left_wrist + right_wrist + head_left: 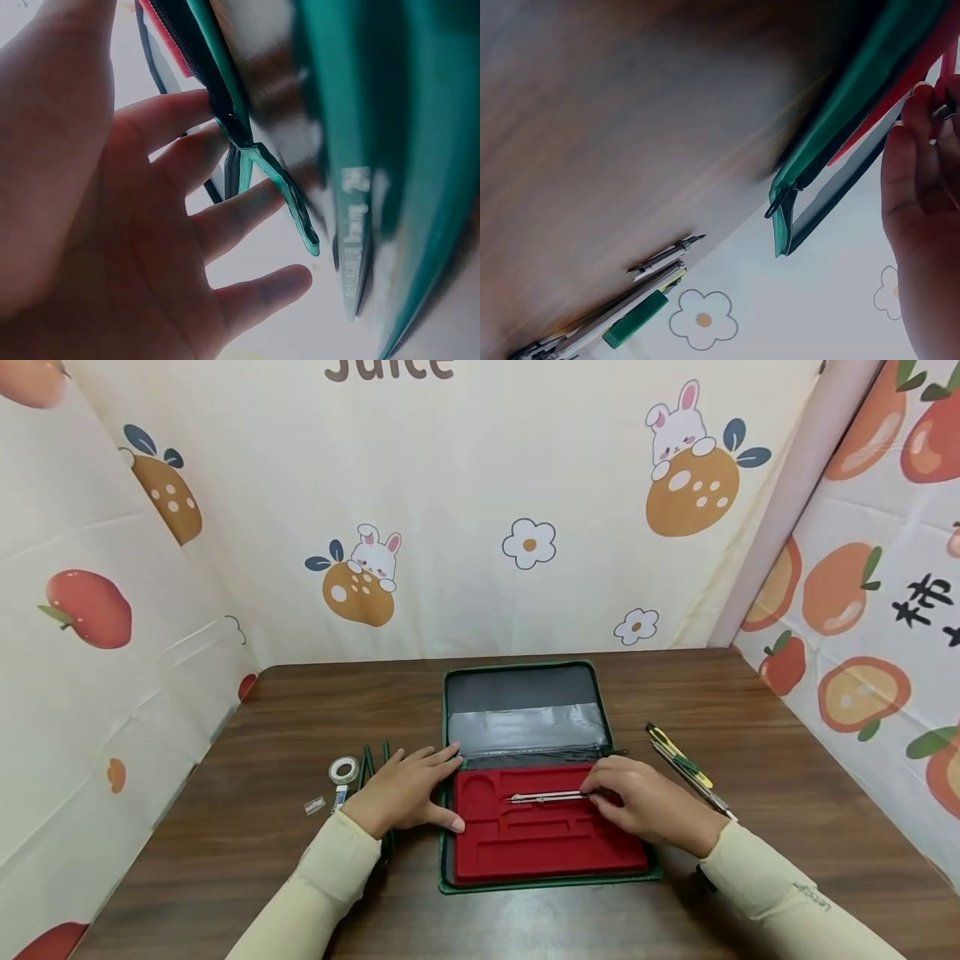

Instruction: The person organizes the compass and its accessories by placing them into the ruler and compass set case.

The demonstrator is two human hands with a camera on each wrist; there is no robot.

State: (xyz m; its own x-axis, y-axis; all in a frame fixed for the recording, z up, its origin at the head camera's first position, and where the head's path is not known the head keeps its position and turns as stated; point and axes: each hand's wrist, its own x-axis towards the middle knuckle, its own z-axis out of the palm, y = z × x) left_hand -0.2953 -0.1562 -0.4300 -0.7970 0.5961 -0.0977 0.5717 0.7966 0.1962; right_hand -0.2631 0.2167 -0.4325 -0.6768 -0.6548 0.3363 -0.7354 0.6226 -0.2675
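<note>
A green zip case [551, 885] lies unfolded on the table, its lid back. The case's lower half holds a red moulded tray [555, 860] with shaped recesses. My right hand [645, 797] pinches one end of a silver drawing compass [543, 797], which lies lengthwise at the tray's upper recesses; whether it is fully seated I cannot tell. In the right wrist view a metal end [943, 112] shows among the fingers. My left hand [405, 789] rests at the case's left edge, fingers spread. Its fingers touch the green edge [289, 195] in the left wrist view.
Left of the case are a white tape roll [344, 769], a small eraser [340, 797], a clear little block [314, 805] and green pencils [386, 750], partly behind the left hand. On the right lie a yellow-green cutter [678, 756] and slim metal tools [697, 785]. Printed cloth encloses the table.
</note>
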